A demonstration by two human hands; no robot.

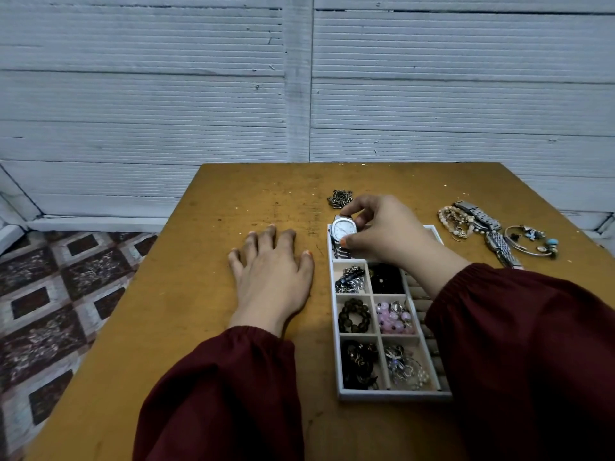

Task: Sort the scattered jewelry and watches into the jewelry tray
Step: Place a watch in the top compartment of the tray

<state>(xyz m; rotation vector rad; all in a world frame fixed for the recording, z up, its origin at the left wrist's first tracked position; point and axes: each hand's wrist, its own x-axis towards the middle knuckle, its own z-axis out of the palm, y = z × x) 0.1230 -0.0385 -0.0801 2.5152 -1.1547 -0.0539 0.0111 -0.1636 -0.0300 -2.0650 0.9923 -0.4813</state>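
Placing step: pinching silver watch [343, 229] in right hand [382, 231] thumb and fingers, at far end of jewelry tray [392, 395]. Resting left hand [273, 274] flat on table [233, 201], fingers spread, left of tray. Likely next: seat watch, let go, fetch loose watches [501, 244] far right.

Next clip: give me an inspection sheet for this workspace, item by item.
Surface: wooden table, worn and speckled.
Job's things: jewelry tray, six small compartments filled; silver watch at its far compartment; chain pile, watches and bracelets and bangle loose on the table.
Clutter: nothing seen.
Hands: right hand pinches the silver watch; left hand rests flat on the table.
Cables: nothing seen.
Surroundings: corrugated white wall, patterned floor.
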